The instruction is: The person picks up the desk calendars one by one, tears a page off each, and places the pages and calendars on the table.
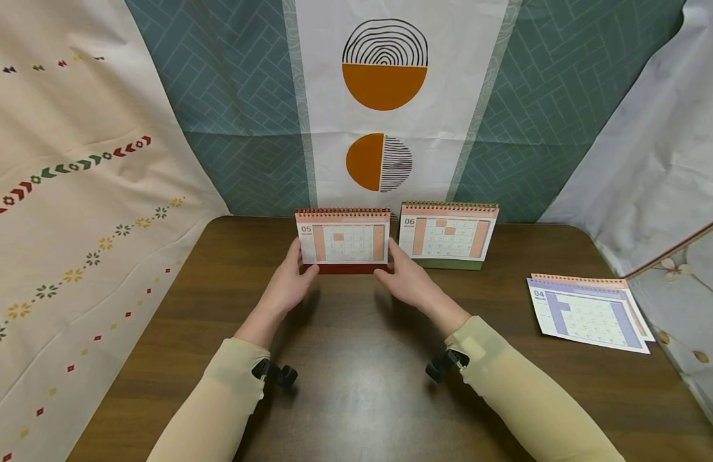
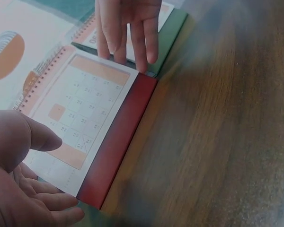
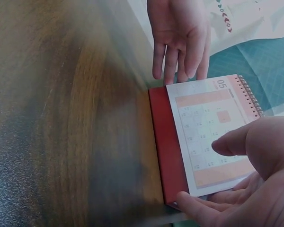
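Note:
A red-based desk calendar (image 1: 350,239) marked 05 stands upright at the back of the table, between my two hands. At its left side is my left hand (image 1: 285,280), fingers lightly bent beside the edge and thumb held in front of the page. My right hand (image 1: 411,276) is at the opposite side in a similar pose, its fingers extended along the edge in the left wrist view. Neither hand's fingers are curled round the calendar. Just right of it stands a green-based desk calendar (image 1: 448,234) marked 06, its lower left corner near my right fingers.
Loose spiral-bound calendar pages (image 1: 587,314), the top one purple and marked 04, lie at the table's right side. A patterned cloth (image 1: 385,96) hangs behind the calendars. The wooden table (image 1: 344,372) stretches toward me, with cloths along both sides.

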Demonstrator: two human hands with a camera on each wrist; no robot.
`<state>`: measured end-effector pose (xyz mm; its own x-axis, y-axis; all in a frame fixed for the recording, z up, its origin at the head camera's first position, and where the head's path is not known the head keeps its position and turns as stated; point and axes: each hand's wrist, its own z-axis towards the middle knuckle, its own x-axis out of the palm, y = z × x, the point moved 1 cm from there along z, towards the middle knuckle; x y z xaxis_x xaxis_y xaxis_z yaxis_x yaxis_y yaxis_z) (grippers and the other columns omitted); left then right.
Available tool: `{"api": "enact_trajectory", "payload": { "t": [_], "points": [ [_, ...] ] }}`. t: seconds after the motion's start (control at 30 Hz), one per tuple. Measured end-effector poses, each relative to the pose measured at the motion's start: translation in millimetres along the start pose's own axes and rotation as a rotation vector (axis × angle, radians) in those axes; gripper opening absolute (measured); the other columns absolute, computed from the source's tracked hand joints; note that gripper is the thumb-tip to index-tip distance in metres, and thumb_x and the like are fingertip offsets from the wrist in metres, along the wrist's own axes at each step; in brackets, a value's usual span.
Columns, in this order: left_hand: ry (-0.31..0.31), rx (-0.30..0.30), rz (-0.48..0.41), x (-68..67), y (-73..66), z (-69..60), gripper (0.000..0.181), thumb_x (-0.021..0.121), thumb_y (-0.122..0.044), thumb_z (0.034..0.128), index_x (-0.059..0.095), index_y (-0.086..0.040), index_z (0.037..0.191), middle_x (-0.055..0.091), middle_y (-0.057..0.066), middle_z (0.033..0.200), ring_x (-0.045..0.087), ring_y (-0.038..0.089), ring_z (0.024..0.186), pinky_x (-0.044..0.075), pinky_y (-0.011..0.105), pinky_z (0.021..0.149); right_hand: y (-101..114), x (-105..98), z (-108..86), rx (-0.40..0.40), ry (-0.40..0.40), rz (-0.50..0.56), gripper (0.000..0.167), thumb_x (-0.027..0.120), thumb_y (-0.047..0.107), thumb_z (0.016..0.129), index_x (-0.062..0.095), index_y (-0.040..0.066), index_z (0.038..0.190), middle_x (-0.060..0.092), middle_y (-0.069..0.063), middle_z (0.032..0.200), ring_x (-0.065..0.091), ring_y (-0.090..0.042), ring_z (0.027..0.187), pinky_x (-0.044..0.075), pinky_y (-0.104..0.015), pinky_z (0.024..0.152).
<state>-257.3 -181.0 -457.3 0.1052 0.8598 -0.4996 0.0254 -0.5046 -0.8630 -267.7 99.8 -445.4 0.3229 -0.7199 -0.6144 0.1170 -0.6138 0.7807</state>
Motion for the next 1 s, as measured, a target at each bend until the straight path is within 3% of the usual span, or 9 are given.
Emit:
{"api": "enact_trajectory", "payload": {
  "t": [0.2,0.53,0.73,0.8,1.0],
  "points": [
    [-0.006,-0.007,-0.004,-0.3,0.6,4.0,0.086,0.059,-0.022,0.1146,0.001,-0.013,0.178,0.031,0.021,0.177,0.033,0.036,0.163,0.034,0.057,0.126,0.6,0.1,4.4,0.004,0.001,0.013,0.088,0.06,0.03,0.112,0.005,0.003,0.176,0.016,-0.019,0.182,0.049,-0.039,0.152,0.038,-0.055,0.124],
    [-0.026,0.001,0.007,0.9,0.6,11.7,0.085,0.058,-0.017,0.1124,0.004,-0.011,0.178,0.034,0.022,0.176,0.034,0.037,0.162,0.031,0.057,0.128,-39.5,8.0,40.0,-0.005,-0.015,-0.016,0.098,0.065,0.043,0.11,0.003,0.008,0.178,0.017,-0.017,0.182,0.053,-0.035,0.15,0.042,-0.052,0.122],
    [-0.03,0.001,-0.014,1.7,-0.8,15.8,0.085,0.057,-0.012,0.1099,0.007,-0.014,0.178,0.033,0.019,0.176,0.035,0.038,0.161,0.032,0.058,0.126,-17.5,1.1,27.3,0.007,0.008,0.01,0.093,0.063,0.034,0.112,0.002,0.003,0.176,0.014,-0.021,0.182,0.049,-0.041,0.152,0.038,-0.052,0.125],
    [-0.028,0.002,-0.021,1.9,-1.0,16.4,0.085,0.057,-0.01,0.1094,0.007,-0.014,0.178,0.033,0.019,0.177,0.035,0.037,0.161,0.033,0.058,0.126,-24.9,3.4,32.4,-0.01,-0.009,0.006,0.095,0.063,0.037,0.111,0.004,0.002,0.176,0.015,-0.022,0.182,0.05,-0.041,0.151,0.039,-0.05,0.124],
    [-0.018,-0.005,-0.033,1.3,0.5,18.3,0.086,0.055,-0.01,0.1096,0.003,-0.01,0.178,0.027,0.019,0.179,0.03,0.035,0.164,0.03,0.055,0.128,-11.3,1.3,25.7,0.008,0.001,0.001,0.093,0.063,0.03,0.111,0.003,0.0,0.175,0.014,-0.021,0.182,0.047,-0.04,0.154,0.036,-0.054,0.126]
  ]
}}
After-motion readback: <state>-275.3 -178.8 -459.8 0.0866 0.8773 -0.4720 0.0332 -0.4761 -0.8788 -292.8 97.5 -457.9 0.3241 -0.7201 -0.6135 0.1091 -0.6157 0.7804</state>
